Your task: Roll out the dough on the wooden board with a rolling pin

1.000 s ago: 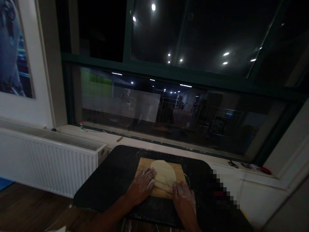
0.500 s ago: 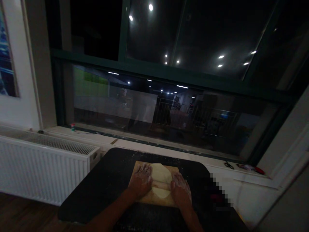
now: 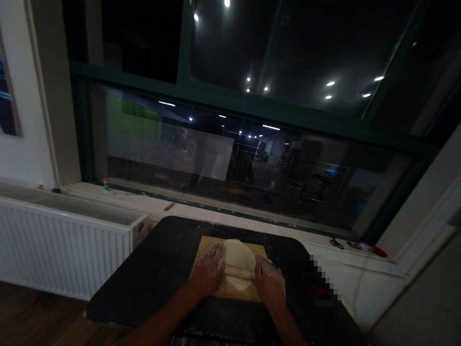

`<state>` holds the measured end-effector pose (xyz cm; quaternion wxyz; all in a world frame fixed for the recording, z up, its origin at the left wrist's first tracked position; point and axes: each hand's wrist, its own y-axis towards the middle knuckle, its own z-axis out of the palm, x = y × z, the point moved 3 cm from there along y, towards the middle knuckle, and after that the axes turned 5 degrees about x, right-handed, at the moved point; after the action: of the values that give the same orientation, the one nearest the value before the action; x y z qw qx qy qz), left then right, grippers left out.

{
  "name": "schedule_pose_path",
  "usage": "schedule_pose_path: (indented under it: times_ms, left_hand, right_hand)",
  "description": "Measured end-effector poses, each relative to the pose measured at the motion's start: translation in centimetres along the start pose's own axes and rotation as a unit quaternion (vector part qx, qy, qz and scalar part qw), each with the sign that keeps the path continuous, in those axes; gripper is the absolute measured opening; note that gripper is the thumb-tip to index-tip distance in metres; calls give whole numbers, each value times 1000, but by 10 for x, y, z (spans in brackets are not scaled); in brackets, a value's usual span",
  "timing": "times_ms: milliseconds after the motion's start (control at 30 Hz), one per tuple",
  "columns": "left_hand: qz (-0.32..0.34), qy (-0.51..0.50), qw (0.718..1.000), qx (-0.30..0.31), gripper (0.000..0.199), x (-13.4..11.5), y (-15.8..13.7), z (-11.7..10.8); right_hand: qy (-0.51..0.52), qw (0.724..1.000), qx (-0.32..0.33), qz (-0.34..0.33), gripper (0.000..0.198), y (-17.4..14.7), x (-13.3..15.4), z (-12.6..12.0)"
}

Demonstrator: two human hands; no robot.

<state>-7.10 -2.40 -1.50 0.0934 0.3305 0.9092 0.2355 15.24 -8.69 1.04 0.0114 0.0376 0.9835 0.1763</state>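
A flat round of pale dough [image 3: 238,254] lies on a wooden board [image 3: 209,241]. Across the dough's nearer half runs a wooden rolling pin [image 3: 239,273]. My left hand [image 3: 210,269], dusted with flour, is closed around the pin's left end, its fingers bent. At the right end my right hand [image 3: 269,278] grips the pin the same way, also floury. Both hands cover the ends of the pin, and dough shows in front of it and behind it.
The board rests on a black table [image 3: 151,274] with flour specks. Behind it is a window sill [image 3: 187,211] with scissors [image 3: 336,243] on the right and a small red-and-green bottle [image 3: 105,184] on the left. A white radiator [image 3: 65,254] stands at left.
My fingers, stretched out flatter before, are now curled more around the rolling pin's ends. The pin still lies across the nearer half of the dough. The camera view has shifted slightly.
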Motion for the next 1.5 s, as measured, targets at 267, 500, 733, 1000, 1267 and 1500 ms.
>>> schedule_pose_path:
  times_ms: [267,500,733,1000,1267,1500]
  left_hand:
    - [-43,21,999,4,49,-11,-1,8]
    - [5,-6,998,-67,53,-16,-50,-3]
    - [18,-32,998,-48,48,-11,-45,-16]
    - [-45,12,999,-25,54,-9,15,9]
    - [-24,-11,997,-68,57,-28,-23,18]
    - [-3,-13,995,-95,59,-43,-50,-1]
  right_hand:
    - [-16,994,111,16,57,11,-8,5]
    - [6,998,51,-29,53,-39,-13,24]
    - [-25,997,66,-12,53,-12,-6,2]
    - [-51,993,107,19,47,38,-20,-8]
    - [-18,998,60,-13,57,-12,-38,31]
    - [2,997,-43,-70,45,-17,-33,28]
